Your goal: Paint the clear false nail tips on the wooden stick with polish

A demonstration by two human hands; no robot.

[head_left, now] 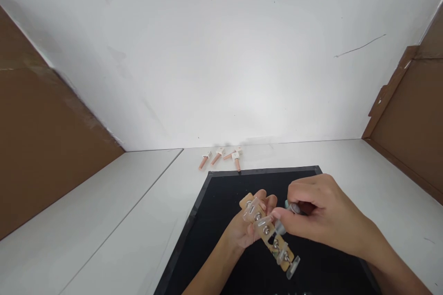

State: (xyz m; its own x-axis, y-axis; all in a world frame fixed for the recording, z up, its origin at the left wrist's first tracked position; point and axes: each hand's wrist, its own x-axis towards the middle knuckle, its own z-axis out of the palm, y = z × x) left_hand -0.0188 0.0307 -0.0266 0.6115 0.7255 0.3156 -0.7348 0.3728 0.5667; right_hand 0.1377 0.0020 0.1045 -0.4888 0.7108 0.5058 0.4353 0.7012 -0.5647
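My left hand (245,228) is wrapped round a tan wooden strip (246,200) from below and tilts it above the black mat. A row of round metal fittings (266,230) runs along the strip, with clear plastic pieces (252,209) on and across them. One clear piece (293,267) sticks out past the strip's lower right end. My right hand (311,212) is closed at the strip's right side, thumb and fingers pinching a small grey, partly see-through piece (294,208) with a greenish bit. Its exact kind is hidden by the fingers.
A black mat (214,203) with a dark taped border lies on the white table (145,230). Behind it are several pinkish-brown pegs (237,164) with white heads. A white wall (224,55) rises at the back, with brown panels (41,115) at both sides.
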